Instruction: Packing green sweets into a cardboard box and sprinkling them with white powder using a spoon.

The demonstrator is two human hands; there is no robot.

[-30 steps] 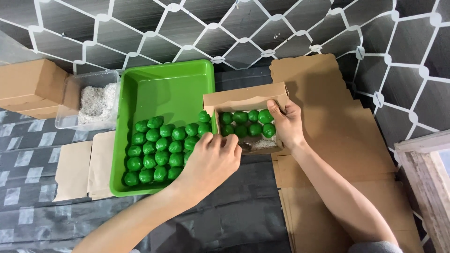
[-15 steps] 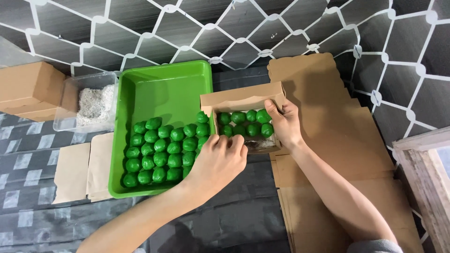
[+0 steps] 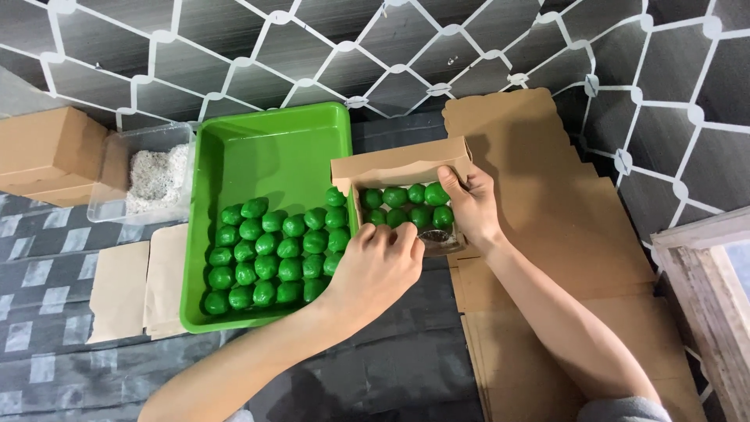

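The small cardboard box was seen at the centre of the frame, just right of the green tray and touching its edge, with green balls packed inside in two rows. The right hand was clasped on the box's right end, thumb laid over the rim. The left hand was curled at the box's near edge, fingertips bent into it; whether a ball was pinched in that grip could not be told. More green balls were set in rows in the lower half of the tray. A clear tub of pale grains and a closed brown carton were seen at the upper left. Flat cardboard sheets were spread at the right.
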